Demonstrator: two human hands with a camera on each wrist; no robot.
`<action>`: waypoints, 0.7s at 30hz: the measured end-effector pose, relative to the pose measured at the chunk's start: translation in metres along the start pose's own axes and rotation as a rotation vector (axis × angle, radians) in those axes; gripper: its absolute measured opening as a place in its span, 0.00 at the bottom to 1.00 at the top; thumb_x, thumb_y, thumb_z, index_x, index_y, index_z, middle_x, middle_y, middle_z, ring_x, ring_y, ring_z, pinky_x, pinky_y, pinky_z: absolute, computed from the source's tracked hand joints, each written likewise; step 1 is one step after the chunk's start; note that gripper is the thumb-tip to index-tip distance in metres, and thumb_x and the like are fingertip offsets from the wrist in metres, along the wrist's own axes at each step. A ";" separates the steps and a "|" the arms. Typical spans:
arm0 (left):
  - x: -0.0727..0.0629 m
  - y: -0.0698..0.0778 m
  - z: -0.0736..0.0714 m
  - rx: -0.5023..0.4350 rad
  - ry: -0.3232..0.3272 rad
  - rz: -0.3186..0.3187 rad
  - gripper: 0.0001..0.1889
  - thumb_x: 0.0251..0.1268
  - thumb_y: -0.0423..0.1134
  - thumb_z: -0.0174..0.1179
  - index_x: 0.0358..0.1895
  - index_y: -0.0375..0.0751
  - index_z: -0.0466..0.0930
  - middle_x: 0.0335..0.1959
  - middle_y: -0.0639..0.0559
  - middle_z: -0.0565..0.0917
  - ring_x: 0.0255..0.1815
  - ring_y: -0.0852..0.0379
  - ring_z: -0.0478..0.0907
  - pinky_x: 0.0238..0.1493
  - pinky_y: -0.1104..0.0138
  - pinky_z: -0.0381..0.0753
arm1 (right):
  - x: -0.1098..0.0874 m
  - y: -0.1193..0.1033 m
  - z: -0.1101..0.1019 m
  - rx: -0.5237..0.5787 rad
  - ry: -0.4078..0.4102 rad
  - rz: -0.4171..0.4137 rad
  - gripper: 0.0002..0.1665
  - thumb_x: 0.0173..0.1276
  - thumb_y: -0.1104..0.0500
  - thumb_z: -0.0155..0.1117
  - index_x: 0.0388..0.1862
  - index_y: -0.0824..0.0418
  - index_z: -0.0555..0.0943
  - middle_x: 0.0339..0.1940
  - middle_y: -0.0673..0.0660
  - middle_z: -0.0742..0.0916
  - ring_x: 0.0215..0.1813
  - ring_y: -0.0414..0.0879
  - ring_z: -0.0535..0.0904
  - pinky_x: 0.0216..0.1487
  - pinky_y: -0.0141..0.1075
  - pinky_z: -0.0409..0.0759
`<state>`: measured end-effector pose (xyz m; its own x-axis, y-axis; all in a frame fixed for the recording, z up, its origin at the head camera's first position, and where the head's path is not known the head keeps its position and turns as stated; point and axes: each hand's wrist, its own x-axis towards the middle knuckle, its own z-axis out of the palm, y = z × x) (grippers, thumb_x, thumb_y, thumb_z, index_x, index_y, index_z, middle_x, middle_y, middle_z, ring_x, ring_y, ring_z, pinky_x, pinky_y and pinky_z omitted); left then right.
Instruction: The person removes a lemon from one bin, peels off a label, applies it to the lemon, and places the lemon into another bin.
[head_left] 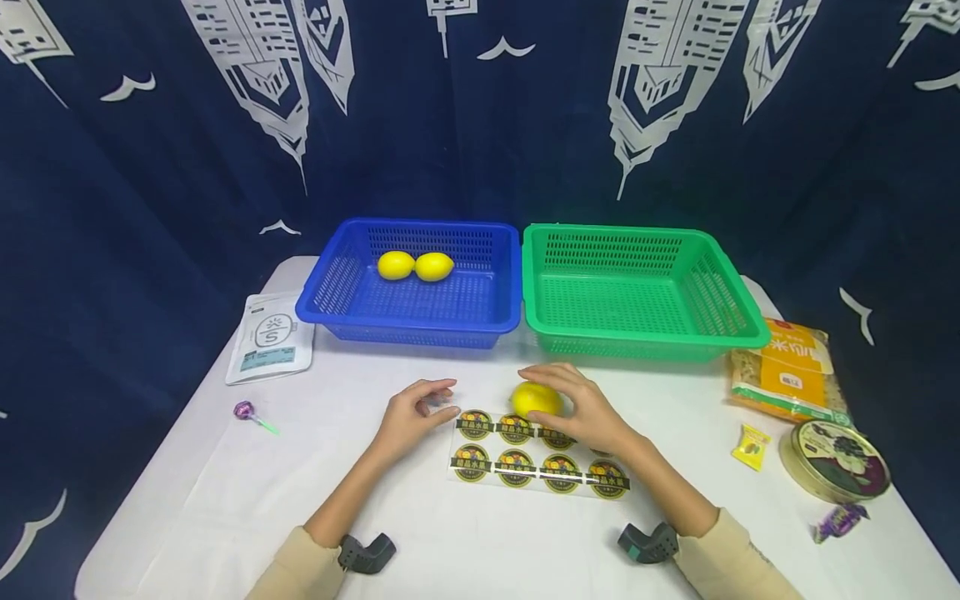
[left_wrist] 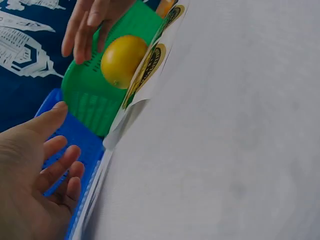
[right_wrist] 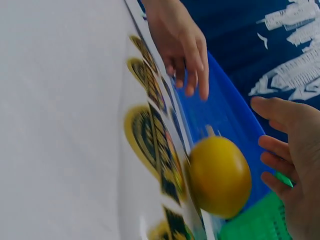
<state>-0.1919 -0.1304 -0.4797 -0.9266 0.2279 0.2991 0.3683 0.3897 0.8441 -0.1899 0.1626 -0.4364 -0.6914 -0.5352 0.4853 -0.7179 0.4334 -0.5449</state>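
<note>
A yellow lemon (head_left: 534,400) sits at the far edge of a clear sheet of round black-and-gold stickers (head_left: 516,468) on the white table. My right hand (head_left: 588,412) arches beside the lemon, thumb and fingers spread. The right wrist view shows a gap between that hand (right_wrist: 297,155) and the lemon (right_wrist: 221,176). Left of the sheet hovers my left hand (head_left: 411,421), loosely bent and holding nothing, its thumb near the sheet's upper left corner. In the left wrist view its fingers (left_wrist: 60,167) are apart from everything.
Behind stand a blue basket (head_left: 408,333) holding two lemons (head_left: 433,267) and a green basket (head_left: 645,343). A white pouch (head_left: 272,337) and lollipop (head_left: 244,410) lie left. Right are a grain bag (head_left: 787,371), yellow candy (head_left: 752,447), round tin (head_left: 834,460) and purple candy (head_left: 840,522).
</note>
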 end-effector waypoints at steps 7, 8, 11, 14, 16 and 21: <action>-0.006 -0.009 0.009 0.204 -0.082 0.066 0.28 0.47 0.53 0.69 0.52 0.44 0.80 0.44 0.56 0.79 0.44 0.58 0.73 0.46 0.62 0.75 | 0.000 -0.022 0.026 0.089 0.066 -0.028 0.28 0.57 0.58 0.69 0.58 0.58 0.76 0.55 0.52 0.80 0.57 0.46 0.73 0.59 0.39 0.72; -0.007 -0.009 0.010 0.229 -0.087 0.065 0.28 0.47 0.54 0.69 0.51 0.43 0.80 0.44 0.56 0.78 0.45 0.57 0.72 0.48 0.61 0.74 | -0.001 -0.024 0.029 0.096 0.064 -0.029 0.28 0.58 0.58 0.69 0.58 0.58 0.76 0.55 0.51 0.80 0.57 0.46 0.74 0.59 0.39 0.72; -0.009 -0.008 0.012 0.266 -0.093 0.083 0.26 0.47 0.52 0.70 0.48 0.41 0.82 0.42 0.55 0.76 0.45 0.55 0.70 0.51 0.57 0.72 | -0.002 -0.027 0.039 0.127 0.055 -0.040 0.27 0.58 0.59 0.68 0.57 0.60 0.76 0.54 0.53 0.81 0.53 0.48 0.77 0.55 0.40 0.76; -0.010 -0.007 0.013 0.273 -0.083 0.105 0.21 0.46 0.49 0.71 0.43 0.43 0.84 0.40 0.56 0.76 0.44 0.55 0.70 0.49 0.57 0.73 | -0.004 -0.028 0.047 0.161 0.046 -0.041 0.26 0.58 0.60 0.68 0.57 0.61 0.76 0.52 0.54 0.81 0.45 0.49 0.81 0.48 0.41 0.80; -0.010 -0.007 0.013 0.269 -0.078 0.118 0.18 0.46 0.47 0.71 0.41 0.44 0.85 0.39 0.56 0.77 0.43 0.56 0.71 0.48 0.58 0.73 | -0.005 -0.028 0.050 0.178 0.045 -0.039 0.25 0.59 0.61 0.68 0.56 0.61 0.76 0.51 0.54 0.82 0.40 0.48 0.82 0.44 0.41 0.81; -0.009 -0.007 0.013 0.288 -0.095 0.126 0.21 0.44 0.49 0.71 0.43 0.44 0.85 0.40 0.57 0.77 0.44 0.56 0.71 0.50 0.57 0.73 | -0.006 -0.028 0.054 0.165 0.044 -0.024 0.24 0.60 0.60 0.66 0.56 0.60 0.76 0.51 0.52 0.82 0.41 0.48 0.82 0.44 0.40 0.81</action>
<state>-0.1850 -0.1229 -0.4939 -0.8663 0.3671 0.3388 0.4983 0.5864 0.6386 -0.1609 0.1145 -0.4611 -0.6798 -0.5102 0.5268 -0.7135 0.2938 -0.6361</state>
